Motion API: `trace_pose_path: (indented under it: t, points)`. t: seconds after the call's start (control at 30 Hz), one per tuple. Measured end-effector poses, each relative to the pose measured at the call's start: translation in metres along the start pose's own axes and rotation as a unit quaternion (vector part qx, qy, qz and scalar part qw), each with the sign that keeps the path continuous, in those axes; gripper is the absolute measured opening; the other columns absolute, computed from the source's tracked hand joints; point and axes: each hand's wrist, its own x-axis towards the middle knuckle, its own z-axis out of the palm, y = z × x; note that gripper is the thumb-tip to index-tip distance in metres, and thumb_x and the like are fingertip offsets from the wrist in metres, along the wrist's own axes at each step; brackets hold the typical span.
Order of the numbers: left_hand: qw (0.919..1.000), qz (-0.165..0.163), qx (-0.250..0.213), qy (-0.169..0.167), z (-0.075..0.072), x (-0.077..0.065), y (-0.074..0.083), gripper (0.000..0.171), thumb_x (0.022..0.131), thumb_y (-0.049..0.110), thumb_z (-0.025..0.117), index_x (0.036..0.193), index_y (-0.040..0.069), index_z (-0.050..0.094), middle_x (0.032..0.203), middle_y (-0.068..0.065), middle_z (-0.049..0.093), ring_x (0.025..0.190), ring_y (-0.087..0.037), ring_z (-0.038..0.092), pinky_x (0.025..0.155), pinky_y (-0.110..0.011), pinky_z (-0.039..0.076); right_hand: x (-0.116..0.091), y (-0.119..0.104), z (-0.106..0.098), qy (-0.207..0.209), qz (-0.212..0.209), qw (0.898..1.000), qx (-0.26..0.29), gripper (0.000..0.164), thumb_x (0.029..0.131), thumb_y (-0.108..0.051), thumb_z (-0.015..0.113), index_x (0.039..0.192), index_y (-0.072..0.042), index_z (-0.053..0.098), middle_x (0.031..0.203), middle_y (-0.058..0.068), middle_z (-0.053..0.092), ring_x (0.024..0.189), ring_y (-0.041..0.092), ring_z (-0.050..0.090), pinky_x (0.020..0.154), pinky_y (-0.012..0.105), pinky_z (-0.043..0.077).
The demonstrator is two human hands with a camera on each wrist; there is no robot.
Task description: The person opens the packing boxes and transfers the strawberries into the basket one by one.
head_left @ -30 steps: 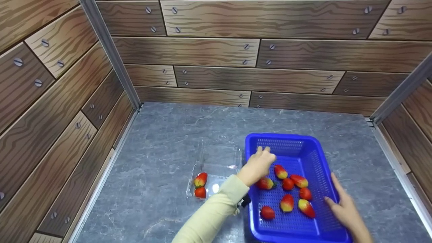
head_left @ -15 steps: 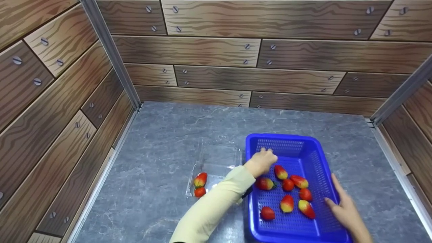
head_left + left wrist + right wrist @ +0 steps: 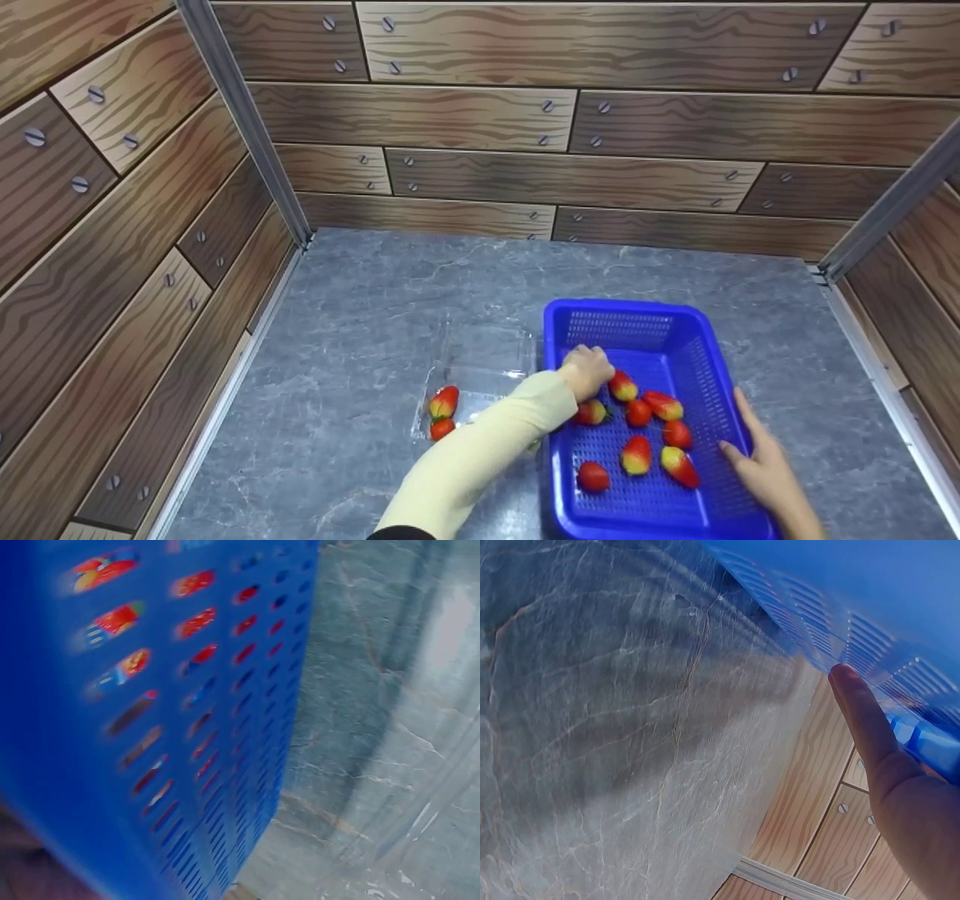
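Observation:
A blue perforated plastic basket [image 3: 622, 517] holds several red and red-yellow strawberries [image 3: 636, 455]. My left hand [image 3: 587, 371] reaches over its left rim, knuckles up, beside the strawberries near the middle. Its fingertips are hidden, and I cannot tell whether it holds a strawberry. My right hand [image 3: 769, 472] grips the basket's right rim, thumb inside and fingers along the outer wall. The right wrist view shows a finger of the right hand [image 3: 900, 780] against the slotted wall. In the left wrist view, the basket wall [image 3: 247, 712] fills the left half, strawberries showing red through its holes.
Left of the basket lies an open clear plastic clamshell box [image 3: 487, 349] with a red-yellow strawberry [image 3: 444, 403] and a redder one [image 3: 442, 428] in it. Wood-patterned walls [image 3: 465, 116] enclose the grey marbled table [image 3: 337, 330].
My left hand has moved slightly toward me and down into the basket, close to the middle strawberries. The right hand keeps its hold on the rim.

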Motion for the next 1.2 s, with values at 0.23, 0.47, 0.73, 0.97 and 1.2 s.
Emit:
trace_pose_path:
  t: [0.23,0.47,0.73,0.97,1.2]
  points:
    - [0.9996,-0.01,-0.023,-0.015,0.019,0.011,0.004,0.025,0.098,0.018,0.056,0.11,0.029,0.075,0.106,0.003,0.064,0.088,-0.015,0.062,0.067,-0.025,0.055,0.0,-0.002,0.0,-0.009,0.01,1.0,0.004,0.086,0.083,0.015,0.06,0.155,-0.003,0.018,0.146,0.04,0.031,0.119,0.043,0.051,0.085,0.002,0.033]
    - [0.9978,-0.02,-0.062,-0.005,0.029,0.015,0.0,0.027,0.098,0.016,0.055,0.113,0.027,0.075,0.106,0.0,0.062,0.09,-0.016,0.06,0.07,-0.027,0.055,0.0,-0.003,-0.002,-0.018,0.019,1.0,0.008,0.087,0.084,0.015,0.06,0.156,-0.003,0.015,0.147,0.041,0.027,0.123,0.057,0.04,0.087,-0.001,0.026]
    - [0.9986,-0.007,-0.05,0.017,0.03,0.012,0.0,0.028,0.099,0.019,0.053,0.114,0.03,0.074,0.106,0.0,0.063,0.088,-0.016,0.059,0.069,-0.026,0.055,0.0,-0.001,-0.001,-0.012,0.01,1.0,0.006,0.087,0.083,0.016,0.06,0.155,-0.002,0.016,0.146,0.041,0.029,0.12,0.059,0.043,0.087,-0.002,0.026]
    - [0.9989,-0.01,-0.023,0.04,0.028,0.01,0.001,0.029,0.099,0.022,0.052,0.116,0.034,0.072,0.106,0.0,0.063,0.088,-0.015,0.059,0.067,-0.023,0.054,0.0,0.001,0.0,-0.007,-0.004,1.0,0.011,0.088,0.082,0.017,0.06,0.156,-0.002,0.017,0.147,0.041,0.028,0.122,0.057,0.037,0.09,-0.002,0.025]
    - [0.9992,-0.021,-0.012,0.031,0.015,0.005,0.0,0.031,0.1,0.022,0.05,0.12,0.036,0.07,0.11,0.001,0.061,0.095,-0.015,0.057,0.072,-0.023,0.053,0.0,0.0,0.001,-0.009,0.001,1.0,0.016,0.088,0.082,0.017,0.06,0.156,-0.003,0.016,0.147,0.041,0.027,0.122,0.058,0.036,0.09,-0.002,0.024]
